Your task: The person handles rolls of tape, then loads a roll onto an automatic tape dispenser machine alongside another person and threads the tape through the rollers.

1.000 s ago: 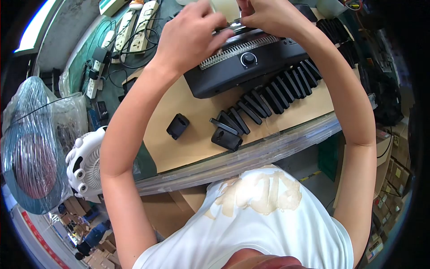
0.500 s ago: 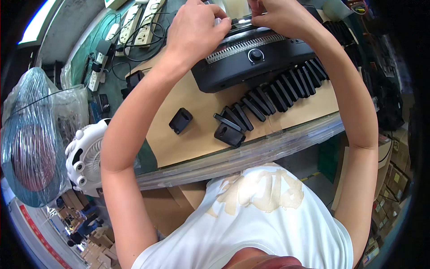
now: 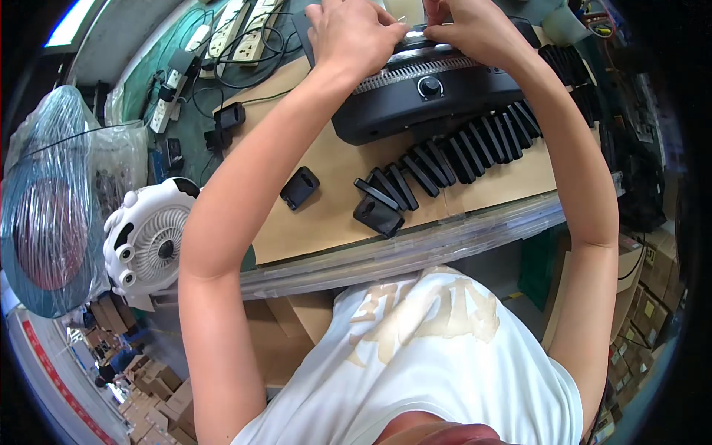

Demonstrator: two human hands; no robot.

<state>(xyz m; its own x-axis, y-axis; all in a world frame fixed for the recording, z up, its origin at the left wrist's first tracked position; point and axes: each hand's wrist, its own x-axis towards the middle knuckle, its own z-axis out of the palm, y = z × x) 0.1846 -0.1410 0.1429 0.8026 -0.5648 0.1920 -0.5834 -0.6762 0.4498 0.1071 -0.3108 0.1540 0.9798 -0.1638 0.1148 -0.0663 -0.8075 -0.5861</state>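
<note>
At the top edge, my left hand (image 3: 354, 35) and my right hand (image 3: 478, 31) are over the far side of a black device (image 3: 393, 111) with a knob (image 3: 429, 87) and a clear ribbed strip. The fingers of both are pinched at a small shiny piece (image 3: 417, 34) between them, too small to make out. A row of black flat parts (image 3: 467, 154) leans along the device's near side. One black part (image 3: 378, 215) lies at the row's left end, and another black part (image 3: 300, 188) lies apart on the brown sheet (image 3: 297, 236).
Power strips (image 3: 259, 31) and cables lie at the back left. A white fan (image 3: 152, 241) stands at the left, beside a plastic-wrapped object (image 3: 55, 215). A whitish container (image 3: 565, 26) is at the back right. Cardboard boxes (image 3: 649, 319) are stacked at the lower right.
My left hand has moved right, closer to my right hand, and its fingers have come together. The view has shifted slightly, bringing more of the fan and the black plug into sight.
</note>
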